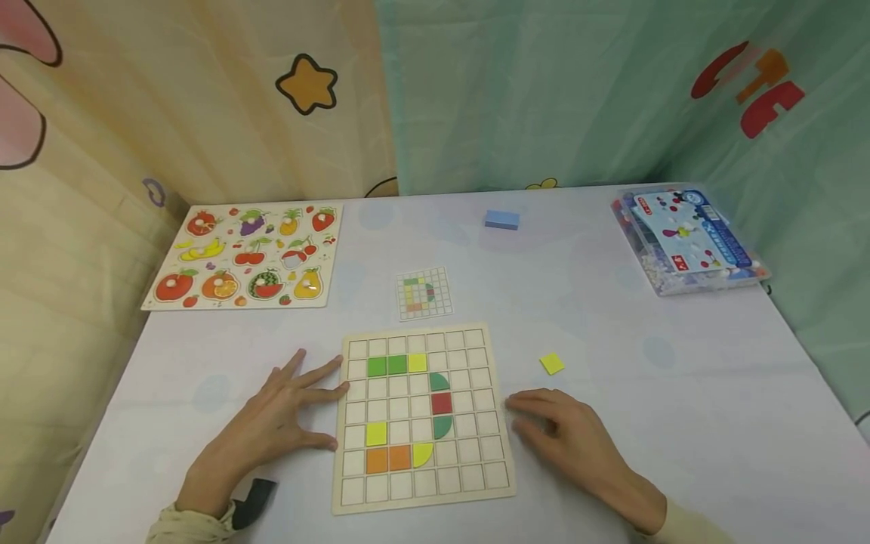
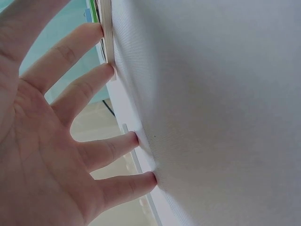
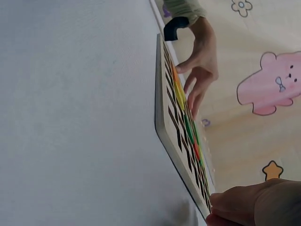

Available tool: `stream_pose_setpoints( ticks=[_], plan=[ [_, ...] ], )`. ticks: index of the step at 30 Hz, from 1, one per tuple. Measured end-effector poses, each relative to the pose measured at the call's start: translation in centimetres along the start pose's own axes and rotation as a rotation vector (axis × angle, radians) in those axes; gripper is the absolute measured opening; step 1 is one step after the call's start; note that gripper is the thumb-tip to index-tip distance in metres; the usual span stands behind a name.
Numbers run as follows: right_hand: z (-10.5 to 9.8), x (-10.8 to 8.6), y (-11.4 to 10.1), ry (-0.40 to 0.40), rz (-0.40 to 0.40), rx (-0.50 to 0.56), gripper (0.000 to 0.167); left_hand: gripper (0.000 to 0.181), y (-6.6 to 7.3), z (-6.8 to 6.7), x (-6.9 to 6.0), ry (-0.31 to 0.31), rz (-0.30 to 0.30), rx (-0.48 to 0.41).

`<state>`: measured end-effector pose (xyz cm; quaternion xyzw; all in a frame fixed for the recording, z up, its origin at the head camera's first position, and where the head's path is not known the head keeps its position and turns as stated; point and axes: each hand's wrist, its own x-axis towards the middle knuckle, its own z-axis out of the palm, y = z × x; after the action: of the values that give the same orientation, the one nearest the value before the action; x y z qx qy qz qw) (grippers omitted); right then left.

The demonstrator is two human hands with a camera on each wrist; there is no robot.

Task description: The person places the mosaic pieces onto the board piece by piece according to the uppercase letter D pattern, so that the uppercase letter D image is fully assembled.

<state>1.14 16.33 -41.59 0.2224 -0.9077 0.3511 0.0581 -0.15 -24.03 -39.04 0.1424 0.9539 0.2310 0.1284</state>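
Observation:
A wooden grid board [image 1: 485, 447] lies flat on the table and carries green squares [image 1: 387, 366], yellow squares [image 1: 377, 434], a red square [image 1: 442, 403], orange squares [image 1: 387, 459] and rounded pieces in teal [image 1: 442, 427] and yellow [image 1: 422, 455]. My left hand [image 1: 272, 415] spreads its fingers along the board's left edge; in the left wrist view two fingertips [image 2: 107, 70] touch that edge. At the right edge rests my right hand [image 1: 574, 442], fingers loosely bent, holding nothing visible. Beyond it lies a loose yellow square [image 1: 552, 363]. A small printed pattern card [image 1: 442, 302] lies behind the board.
A fruit peg puzzle [image 1: 224, 264] lies at the back left. Near the back edge sits a blue block [image 1: 501, 220]. A clear plastic box with a printed label [image 1: 689, 230] stands at the back right. Patterned curtains [image 1: 516, 98] hang behind the table.

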Motion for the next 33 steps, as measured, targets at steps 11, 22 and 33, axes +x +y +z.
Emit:
stream_pose_setpoints(
  ticks=[11, 22, 33],
  plan=[
    [-2.1, -2.5, 2.3, 0.121, 0.1, -0.088, 0.045, 0.081, 0.2, 0.1, 0.0, 0.0, -0.007, 0.028],
    [-2.6, -4.0, 2.8, 0.104, 0.112, -0.105, 0.041, 0.081, 0.1, -0.1, 0.0, -0.003, -0.012, 0.031],
    [-2.5, -3.6, 3.4, 0.132, 0.02, -0.052, 0.035, 0.081, 0.1, -0.1, 0.1, 0.001, -0.007, 0.021]
  ],
)
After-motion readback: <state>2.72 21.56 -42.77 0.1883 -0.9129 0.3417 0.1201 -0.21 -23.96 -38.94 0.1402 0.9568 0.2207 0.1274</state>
